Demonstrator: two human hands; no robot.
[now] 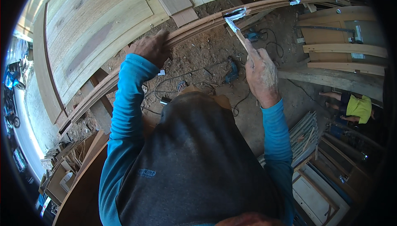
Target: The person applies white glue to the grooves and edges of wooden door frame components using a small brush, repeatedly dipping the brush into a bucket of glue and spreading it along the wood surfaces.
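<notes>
One dark shirt (194,155) fronts two hands (262,75), one holding one tool (240,37).

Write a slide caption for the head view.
Left hand on long wooden strips, right hand holding a thin stick to a white smear.

Strips (194,30) of matt wood; grained wooden panel (120,13); rough earthen floor (190,58); matt cloth shirt (186,143)

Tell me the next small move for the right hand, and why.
Probably draw the stick lightly across the dark patch, working the white smear over it. The right hand already has the stick's white-coated end there, dark still shows beside the white, and the left hand is on the same wood, perhaps steadying it.
</notes>
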